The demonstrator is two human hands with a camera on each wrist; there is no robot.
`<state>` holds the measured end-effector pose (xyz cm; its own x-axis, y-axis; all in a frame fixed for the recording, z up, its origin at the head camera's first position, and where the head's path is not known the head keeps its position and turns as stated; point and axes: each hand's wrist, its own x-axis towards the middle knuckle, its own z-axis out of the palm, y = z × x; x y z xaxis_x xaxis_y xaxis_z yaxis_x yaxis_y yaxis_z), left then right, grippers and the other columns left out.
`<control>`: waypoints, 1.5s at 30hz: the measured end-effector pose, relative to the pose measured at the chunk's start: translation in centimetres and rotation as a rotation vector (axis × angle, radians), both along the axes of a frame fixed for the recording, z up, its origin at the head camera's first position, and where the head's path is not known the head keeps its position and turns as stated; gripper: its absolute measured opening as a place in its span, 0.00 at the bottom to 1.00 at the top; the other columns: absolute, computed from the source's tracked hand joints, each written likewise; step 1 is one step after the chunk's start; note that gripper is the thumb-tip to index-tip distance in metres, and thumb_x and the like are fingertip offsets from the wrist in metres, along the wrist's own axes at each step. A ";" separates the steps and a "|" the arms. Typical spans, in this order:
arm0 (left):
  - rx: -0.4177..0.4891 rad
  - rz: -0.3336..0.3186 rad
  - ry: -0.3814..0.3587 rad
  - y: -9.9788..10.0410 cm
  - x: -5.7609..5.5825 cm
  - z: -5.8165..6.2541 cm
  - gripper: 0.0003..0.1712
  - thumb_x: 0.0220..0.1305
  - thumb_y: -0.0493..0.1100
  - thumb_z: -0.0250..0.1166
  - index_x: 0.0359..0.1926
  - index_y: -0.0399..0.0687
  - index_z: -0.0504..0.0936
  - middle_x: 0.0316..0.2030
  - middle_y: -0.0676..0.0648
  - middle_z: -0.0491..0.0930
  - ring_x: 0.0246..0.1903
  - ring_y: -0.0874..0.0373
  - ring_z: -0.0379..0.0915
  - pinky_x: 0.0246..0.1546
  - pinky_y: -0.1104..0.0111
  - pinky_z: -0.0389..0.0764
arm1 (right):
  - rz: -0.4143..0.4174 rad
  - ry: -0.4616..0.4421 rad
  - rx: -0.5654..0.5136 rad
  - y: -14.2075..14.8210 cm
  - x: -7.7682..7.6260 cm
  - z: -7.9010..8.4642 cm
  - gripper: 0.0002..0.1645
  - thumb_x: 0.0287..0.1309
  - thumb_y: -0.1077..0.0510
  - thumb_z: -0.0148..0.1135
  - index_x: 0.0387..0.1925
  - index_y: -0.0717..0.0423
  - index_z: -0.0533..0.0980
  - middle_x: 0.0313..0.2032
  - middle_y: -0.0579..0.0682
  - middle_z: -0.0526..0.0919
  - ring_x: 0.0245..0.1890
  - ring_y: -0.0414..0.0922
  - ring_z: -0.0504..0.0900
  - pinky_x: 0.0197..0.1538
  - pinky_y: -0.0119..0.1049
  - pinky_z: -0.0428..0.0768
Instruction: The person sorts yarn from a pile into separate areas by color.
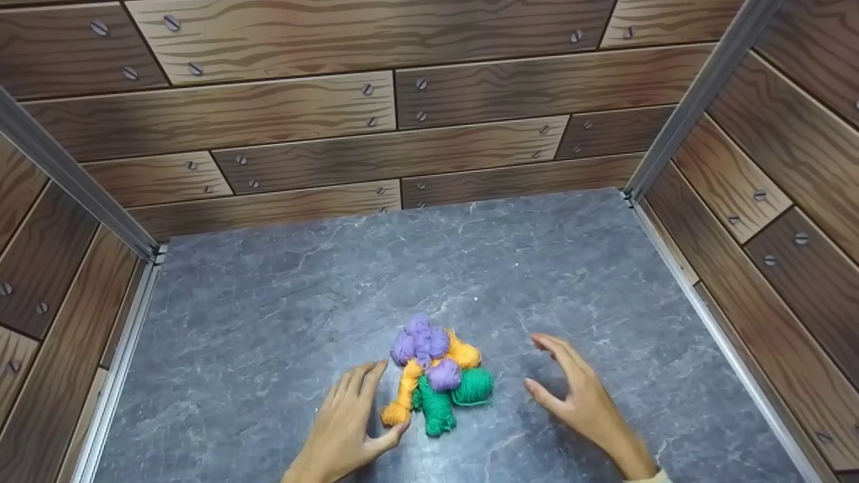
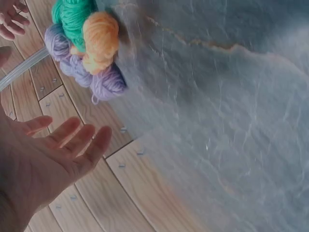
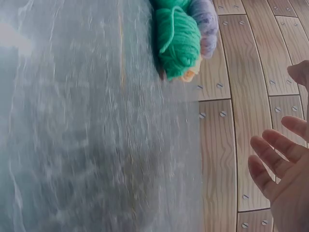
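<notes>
A pile of small yarn skeins sits on the grey marbled tabletop in the head view. Purple yarn (image 1: 419, 339) lies at the back and on top, orange yarn (image 1: 400, 402) at the left and back right, green yarn (image 1: 437, 406) at the front and right. My left hand (image 1: 345, 412) is just left of the pile, fingers spread, thumb tip close to the orange skein. My right hand (image 1: 580, 396) hovers to the right with a gap to the green skein (image 1: 474, 387), fingers loosely bent. Both palms face the pile and hold nothing, as the left wrist view and right wrist view also show.
Wood-print panels (image 1: 309, 107) wall the back and both sides of the grey tabletop (image 1: 268, 302). Metal rails (image 1: 728, 355) run along the side edges, and metal posts (image 1: 691, 100) stand in the back corners.
</notes>
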<state>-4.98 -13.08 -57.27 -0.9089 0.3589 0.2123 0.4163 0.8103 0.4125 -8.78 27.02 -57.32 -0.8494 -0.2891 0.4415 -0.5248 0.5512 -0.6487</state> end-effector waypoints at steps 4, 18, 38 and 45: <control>0.042 0.011 0.022 0.3 0.0 -0.7 0.47 0.68 0.69 0.71 0.74 0.43 0.75 0.60 0.43 0.79 0.56 0.47 0.79 0.52 0.46 0.83 | 0.020 -0.010 -0.041 -0.9 -0.3 -0.1 0.43 0.60 0.64 0.81 0.75 0.54 0.74 0.64 0.46 0.83 0.55 0.48 0.85 0.55 0.38 0.83; 0.193 0.084 -0.070 0.7 0.4 -2.3 0.35 0.66 0.56 0.78 0.67 0.43 0.80 0.55 0.46 0.83 0.53 0.50 0.80 0.51 0.47 0.84 | 0.059 -0.149 -0.201 -5.5 -0.4 -1.3 0.32 0.61 0.62 0.81 0.64 0.55 0.77 0.55 0.46 0.86 0.50 0.48 0.86 0.49 0.47 0.86; 0.291 0.089 -0.019 1.8 0.6 -4.0 0.25 0.59 0.49 0.83 0.50 0.47 0.80 0.45 0.51 0.80 0.44 0.55 0.75 0.43 0.56 0.81 | 0.145 -0.182 -0.095 -8.5 -1.7 -2.5 0.31 0.59 0.55 0.84 0.61 0.56 0.82 0.54 0.50 0.85 0.50 0.53 0.83 0.52 0.48 0.83; 0.286 0.106 -0.064 1.9 0.4 -4.2 0.26 0.55 0.45 0.84 0.47 0.49 0.78 0.41 0.53 0.77 0.41 0.57 0.70 0.41 0.58 0.78 | 0.176 -0.140 -0.064 -9.4 -2.1 -3.0 0.30 0.59 0.54 0.84 0.61 0.54 0.82 0.56 0.44 0.85 0.55 0.47 0.81 0.60 0.45 0.81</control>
